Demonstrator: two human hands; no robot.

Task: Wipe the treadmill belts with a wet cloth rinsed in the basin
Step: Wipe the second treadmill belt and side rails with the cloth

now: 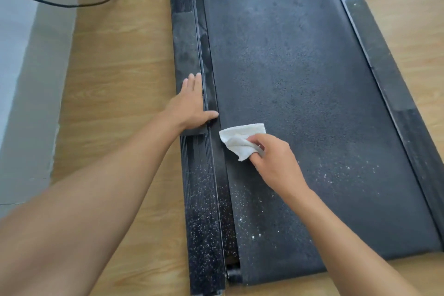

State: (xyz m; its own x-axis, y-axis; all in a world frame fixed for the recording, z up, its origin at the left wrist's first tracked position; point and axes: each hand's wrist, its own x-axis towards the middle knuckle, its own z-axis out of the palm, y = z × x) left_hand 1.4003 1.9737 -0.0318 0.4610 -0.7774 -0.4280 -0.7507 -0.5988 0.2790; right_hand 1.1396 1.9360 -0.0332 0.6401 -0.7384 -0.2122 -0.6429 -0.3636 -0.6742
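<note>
Wooden floor (115, 79) is carrying a flat treadmill belt (300, 79). On the left rail (187, 43) the left hand (192, 106) is lying flat, fingers (195, 81) straight. Just beside the belt's left edge, the right hand (276, 163) is pinching a white cloth (240, 138) against it. This cloth could be snagging in the gap beside that rail, or smearing the white specks (240, 211) toward the near end. Open belt is stretching toward the right rail (384, 74) and far end.

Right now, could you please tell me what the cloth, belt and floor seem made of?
The cloth looks like white terry fabric, soft and crumpled. The belt seems black rubber, matte and grainy. The floor is probably wood-look laminate, given its printed grain.
</note>
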